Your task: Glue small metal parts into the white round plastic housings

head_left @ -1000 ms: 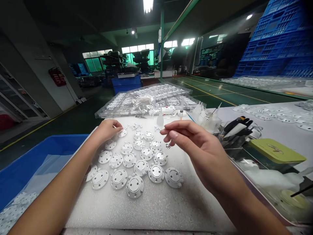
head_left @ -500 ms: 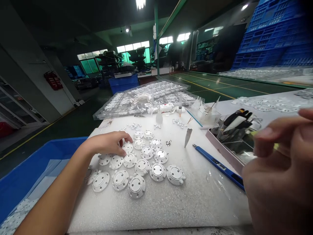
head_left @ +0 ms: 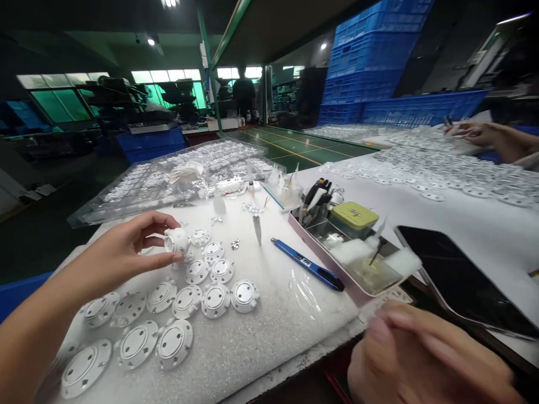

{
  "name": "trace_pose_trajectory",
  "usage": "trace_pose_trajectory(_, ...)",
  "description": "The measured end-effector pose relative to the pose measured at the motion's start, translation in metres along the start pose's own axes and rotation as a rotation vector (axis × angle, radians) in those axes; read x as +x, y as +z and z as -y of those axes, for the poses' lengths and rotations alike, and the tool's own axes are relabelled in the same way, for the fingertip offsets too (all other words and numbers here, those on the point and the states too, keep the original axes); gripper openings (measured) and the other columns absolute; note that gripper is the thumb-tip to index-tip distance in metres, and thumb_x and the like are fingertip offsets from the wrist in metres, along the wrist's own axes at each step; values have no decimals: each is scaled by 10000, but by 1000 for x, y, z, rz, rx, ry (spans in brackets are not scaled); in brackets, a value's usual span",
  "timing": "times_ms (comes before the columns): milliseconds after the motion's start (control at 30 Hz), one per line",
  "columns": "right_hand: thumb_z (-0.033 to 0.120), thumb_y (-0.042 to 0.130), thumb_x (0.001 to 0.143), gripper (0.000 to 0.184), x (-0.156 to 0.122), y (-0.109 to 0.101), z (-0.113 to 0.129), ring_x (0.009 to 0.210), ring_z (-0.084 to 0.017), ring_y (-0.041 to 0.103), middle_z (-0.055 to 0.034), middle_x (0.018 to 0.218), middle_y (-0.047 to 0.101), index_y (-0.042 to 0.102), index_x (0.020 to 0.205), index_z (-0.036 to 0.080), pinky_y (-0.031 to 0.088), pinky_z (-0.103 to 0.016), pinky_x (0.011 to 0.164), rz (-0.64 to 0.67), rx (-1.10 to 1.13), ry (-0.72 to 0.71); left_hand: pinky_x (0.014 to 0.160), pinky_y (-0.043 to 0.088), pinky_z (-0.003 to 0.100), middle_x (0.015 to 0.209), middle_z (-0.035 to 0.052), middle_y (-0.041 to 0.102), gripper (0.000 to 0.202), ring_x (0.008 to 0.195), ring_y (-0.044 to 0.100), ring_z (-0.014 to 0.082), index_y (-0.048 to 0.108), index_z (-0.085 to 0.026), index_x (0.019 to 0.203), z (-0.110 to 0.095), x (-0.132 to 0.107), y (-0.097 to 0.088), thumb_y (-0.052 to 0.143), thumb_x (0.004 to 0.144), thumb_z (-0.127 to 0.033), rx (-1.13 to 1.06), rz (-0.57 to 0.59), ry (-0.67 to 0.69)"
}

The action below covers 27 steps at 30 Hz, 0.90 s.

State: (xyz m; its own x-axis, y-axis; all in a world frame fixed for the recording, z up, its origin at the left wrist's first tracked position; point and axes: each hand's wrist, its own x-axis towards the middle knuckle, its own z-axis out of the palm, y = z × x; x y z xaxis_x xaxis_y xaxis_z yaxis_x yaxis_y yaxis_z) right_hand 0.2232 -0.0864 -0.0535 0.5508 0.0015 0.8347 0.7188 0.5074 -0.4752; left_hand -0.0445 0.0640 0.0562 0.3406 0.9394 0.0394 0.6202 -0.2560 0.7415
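Observation:
My left hand (head_left: pixel 130 247) grips a small white round plastic part (head_left: pixel 177 240) between thumb and fingers, tilted on edge above the foam sheet (head_left: pixel 252 348). Below and around it lie several white disc-shaped parts (head_left: pixel 215 300), each with two dark dots and a notched rim. My right hand (head_left: pixel 421 353) is at the lower right, closed, with thumb and forefinger pressed together; what they hold, if anything, is hidden. A blue utility knife (head_left: pixel 307 262), a metal blade (head_left: pixel 257 230) and a small pile of silvery bits (head_left: pixel 235 244) lie on the foam.
A pinkish tool box (head_left: pixel 328 255) holds tweezers, bottles and a yellow-green tin (head_left: pixel 355 214). Beside it rests a phone (head_left: pixel 463 280). Clear trays (head_left: pixel 168 174) of white parts stand at the back left. A co-worker's hand (head_left: pixel 475 133) is at the far right, above many white parts.
My left hand has picked up a white part from the group and lifted it slightly. The view has turned right, bringing the phone and co-worker's hand in. My right hand now appears lower.

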Motion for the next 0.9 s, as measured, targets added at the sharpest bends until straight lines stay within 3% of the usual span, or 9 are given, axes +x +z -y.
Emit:
trace_pose_trajectory(100, 22, 707, 714, 446, 8, -5, -2, 648, -136, 538, 25, 836, 619, 624, 1093, 244, 446, -318, 595, -298, 103, 9, 783, 463, 111, 1080, 4, 593, 386, 1023, 588, 161, 638, -236, 1024, -18, -14, 29, 824, 711, -363, -214, 64, 33)
trace_pose_trajectory(167, 15, 717, 699, 412, 11, -6, 1, 673, -147, 556, 19, 812, 626, 604, 1044, 209, 457, -319, 613, -255, 149, 152, 782, 484, 151, 1047, 25, 609, 396, 992, 604, 172, 628, -238, 1013, -27, -24, 48, 841, 700, -354, -390, 204, 9)
trace_pose_trajectory(267, -54, 697, 675, 469, 13, 0, 13, 721, -147, 581, 33, 820, 646, 581, 1047, 208, 488, -329, 699, -124, 178, 168, 772, 499, 197, 1009, 43, 623, 443, 963, 611, 188, 617, -239, 1012, -33, -36, 68, 876, 667, -342, -643, 452, -72)
trace_pose_trajectory(400, -39, 646, 714, 391, 23, 22, 28, 733, -168, 591, 5, 835, 633, 580, 1027, 187, 495, -339, 662, 34, 322, 207, 823, 522, 212, 1038, 55, 658, 471, 930, 647, 181, 661, -200, 1020, -36, -41, 77, 911, 632, -295, -921, 596, -129)
trace_pose_trajectory(500, 48, 624, 794, 305, 43, 45, 26, 866, -177, 602, -23, 943, 609, 568, 1052, 199, 500, -335, 716, 274, 319, 252, 802, 589, 249, 1116, 80, 673, 366, 880, 705, 213, 686, -175, 1062, -41, -42, 77, 837, 737, -246, -1131, 512, -175)
trace_pose_trajectory(600, 134, 593, 858, 195, 71, 71, 18, 868, -165, 601, -28, 1007, 627, 582, 1038, 206, 484, -326, 735, 627, 79, 236, 806, 619, 257, 1139, 110, 679, 218, 919, 712, 221, 688, -132, 1092, -44, -39, 80, 672, 880, -180, -1281, 314, -271)
trace_pose_trajectory(667, 192, 570, 891, 124, 90, 89, 16, 834, -166, 604, -38, 1002, 647, 598, 1012, 192, 470, -333, 726, 792, -50, 193, 783, 630, 246, 1098, 119, 690, 171, 880, 714, 191, 691, -93, 1052, -44, -35, 82, 589, 917, -120, -1355, 172, -334)
trace_pose_trajectory(767, 284, 550, 927, 138, 113, 119, 18, 849, -182, 609, -51, 988, 656, 608, 1003, 184, 461, -334, 726, 864, -93, 161, 685, 634, 206, 1033, 110, 693, 170, 775, 704, 144, 693, -74, 1006, -42, -31, 83, 542, 932, -90, -1417, 40, -373)
trace_pose_trajectory(900, 263, 529, 932, 163, 128, 171, 9, 974, -220, 603, -76, 1071, 643, 592, 1050, 171, 472, -367, 839, 888, -267, 259, 661, 629, 202, 1112, 130, 672, 153, 803, 692, 151, 702, -85, 1002, -41, -29, 84, 578, 924, -131, -1425, 13, -386)
